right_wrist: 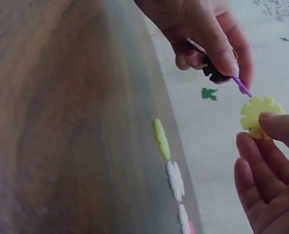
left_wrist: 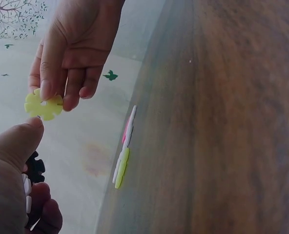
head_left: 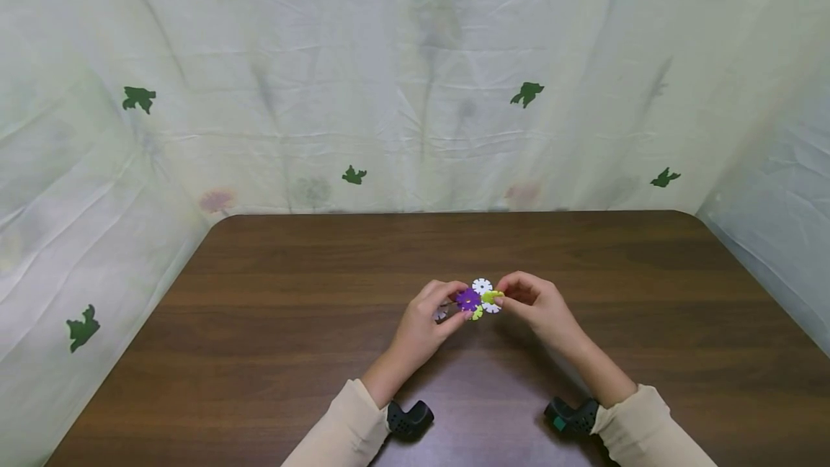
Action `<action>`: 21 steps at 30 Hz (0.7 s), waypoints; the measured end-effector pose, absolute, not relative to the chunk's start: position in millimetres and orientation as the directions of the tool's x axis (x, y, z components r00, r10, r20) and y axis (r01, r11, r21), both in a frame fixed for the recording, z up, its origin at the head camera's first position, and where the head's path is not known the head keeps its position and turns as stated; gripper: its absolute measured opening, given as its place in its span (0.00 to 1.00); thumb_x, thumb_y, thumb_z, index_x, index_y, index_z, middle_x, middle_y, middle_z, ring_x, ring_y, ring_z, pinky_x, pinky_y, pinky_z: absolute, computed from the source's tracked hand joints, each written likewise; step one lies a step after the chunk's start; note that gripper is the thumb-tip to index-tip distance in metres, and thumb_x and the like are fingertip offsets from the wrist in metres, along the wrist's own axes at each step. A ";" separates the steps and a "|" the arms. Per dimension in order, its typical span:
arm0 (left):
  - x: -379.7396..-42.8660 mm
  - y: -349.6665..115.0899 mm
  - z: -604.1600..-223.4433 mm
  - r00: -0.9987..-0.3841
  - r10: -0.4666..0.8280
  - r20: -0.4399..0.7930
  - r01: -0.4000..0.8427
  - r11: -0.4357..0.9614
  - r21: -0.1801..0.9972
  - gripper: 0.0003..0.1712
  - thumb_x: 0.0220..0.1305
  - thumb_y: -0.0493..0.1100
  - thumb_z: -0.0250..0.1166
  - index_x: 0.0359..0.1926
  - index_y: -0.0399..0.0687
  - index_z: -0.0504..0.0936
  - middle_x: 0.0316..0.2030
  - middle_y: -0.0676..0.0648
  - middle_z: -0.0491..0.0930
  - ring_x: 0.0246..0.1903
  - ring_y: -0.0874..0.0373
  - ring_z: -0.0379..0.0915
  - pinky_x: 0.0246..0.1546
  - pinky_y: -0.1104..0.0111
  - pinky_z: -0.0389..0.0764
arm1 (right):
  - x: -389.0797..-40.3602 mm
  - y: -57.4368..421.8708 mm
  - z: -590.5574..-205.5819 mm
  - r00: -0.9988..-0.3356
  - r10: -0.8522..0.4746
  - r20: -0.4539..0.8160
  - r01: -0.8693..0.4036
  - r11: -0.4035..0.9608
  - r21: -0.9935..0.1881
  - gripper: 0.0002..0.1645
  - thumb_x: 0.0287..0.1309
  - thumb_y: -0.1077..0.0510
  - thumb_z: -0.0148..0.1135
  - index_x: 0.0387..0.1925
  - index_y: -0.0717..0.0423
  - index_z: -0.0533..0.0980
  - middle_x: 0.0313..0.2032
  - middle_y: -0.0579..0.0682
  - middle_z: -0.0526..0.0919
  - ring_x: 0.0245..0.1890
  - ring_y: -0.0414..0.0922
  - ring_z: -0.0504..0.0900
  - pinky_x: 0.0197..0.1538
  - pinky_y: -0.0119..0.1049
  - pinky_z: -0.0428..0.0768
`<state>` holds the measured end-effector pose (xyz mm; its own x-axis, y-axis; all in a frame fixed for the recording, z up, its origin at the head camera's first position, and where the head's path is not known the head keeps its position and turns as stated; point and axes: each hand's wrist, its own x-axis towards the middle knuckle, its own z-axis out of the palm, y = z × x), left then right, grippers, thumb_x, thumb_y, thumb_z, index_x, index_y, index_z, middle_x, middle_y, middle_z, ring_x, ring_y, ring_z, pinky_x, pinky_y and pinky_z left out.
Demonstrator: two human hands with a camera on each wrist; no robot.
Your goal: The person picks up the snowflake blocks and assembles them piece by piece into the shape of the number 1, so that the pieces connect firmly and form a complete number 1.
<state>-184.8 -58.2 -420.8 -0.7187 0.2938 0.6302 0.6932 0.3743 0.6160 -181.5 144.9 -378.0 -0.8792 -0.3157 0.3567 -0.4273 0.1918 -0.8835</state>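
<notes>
Flower-shaped notched plastic discs are in both hands. My left hand point(head_left: 415, 323) pinches a small joined group: a purple disc point(head_left: 467, 300) facing up, with a black disc point(right_wrist: 214, 72) and a white disc point(left_wrist: 27, 192) attached. Between the thumb and fingers of my right hand point(head_left: 545, 306) is a yellow-green disc point(right_wrist: 257, 114). Its edge meets the purple disc's edge in the right wrist view; whether their notches interlock I cannot tell. Fingers partly cover the held group.
Flat on the brown table point(head_left: 292, 352), beyond the hands, lie loose discs: white ones point(right_wrist: 175, 180), a yellow-green one point(right_wrist: 161, 139) and a pink one point(left_wrist: 125, 134). A pale curtain point(head_left: 402, 92) with green bird shapes hangs behind the table.
</notes>
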 end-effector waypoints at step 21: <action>-186.1 -58.9 -421.3 -0.700 0.313 0.642 0.714 0.346 0.609 0.20 0.47 0.39 0.70 0.44 0.46 0.78 0.33 0.53 0.76 0.35 0.65 0.71 0.38 0.73 0.73 | -187.4 140.8 -403.5 -0.848 -0.234 0.475 -0.513 0.144 -0.846 0.06 0.45 0.73 0.63 0.28 0.65 0.78 0.27 0.48 0.79 0.27 0.37 0.75 0.27 0.28 0.74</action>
<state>-186.1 -58.9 -421.3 -0.6998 0.3133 0.6419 0.7136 0.3464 0.6089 -187.4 140.8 -403.5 -0.8483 -0.2342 0.4749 -0.5133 0.1437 -0.8461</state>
